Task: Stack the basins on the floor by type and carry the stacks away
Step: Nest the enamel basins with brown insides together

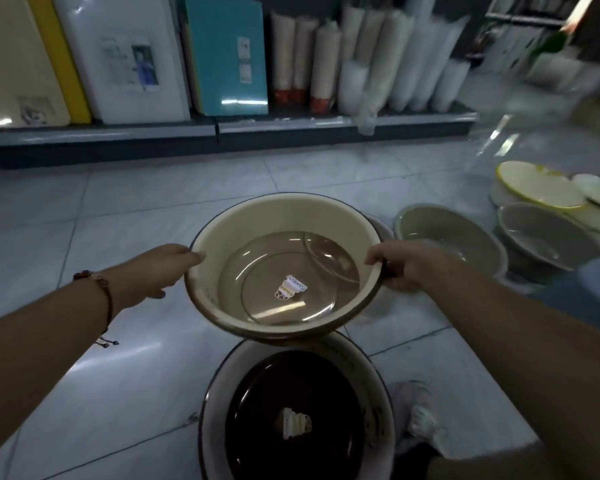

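Tiled floor [125,209], two hands [167,268] [404,268] gripping one cream basin [284,216] (rim held), two green basins [444,233].

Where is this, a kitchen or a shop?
Probably a shop aisle: a low display shelf holds packaged boards and wrapped rolls, and many basins sit on the tiled floor.

head cam | faces forward-down | close over floor [125,216]

We observe both arms extended forward at matching height. Our left hand [168,268] has its thumb hooked over the basin [284,265] rim, fingers beneath; a beaded bracelet [99,289] circles that wrist. Our right hand [404,266] grips the opposite rim, fingers curled under.
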